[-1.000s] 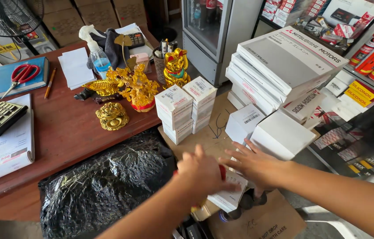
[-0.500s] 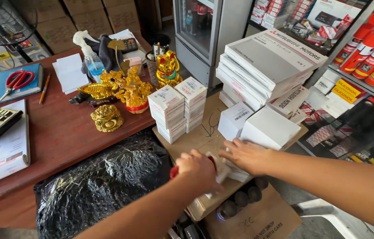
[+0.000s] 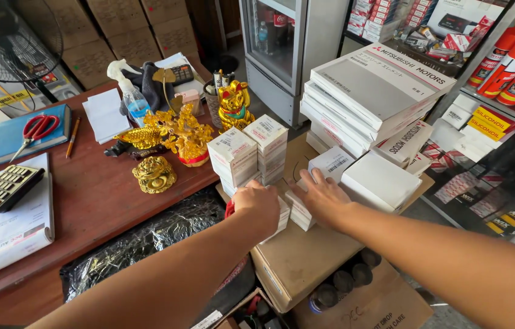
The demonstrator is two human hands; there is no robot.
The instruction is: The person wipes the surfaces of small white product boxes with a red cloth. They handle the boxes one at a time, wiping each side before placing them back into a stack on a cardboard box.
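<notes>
Head view: our left hand [image 3: 257,204] curls over a small white box [image 3: 282,214] on the carton [image 3: 300,256]; our right hand [image 3: 321,196], fingers spread flat, presses the neighbouring box [image 3: 300,210]. Box stacks [image 3: 248,152] at 12 o'clock; gold figurines [image 3: 175,137] at 10.

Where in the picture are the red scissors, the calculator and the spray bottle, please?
red scissors [image 3: 37,130], head view, on the handles.
calculator [image 3: 4,188], head view, middle of the keypad.
spray bottle [image 3: 136,103], head view, on the clear body.
</notes>
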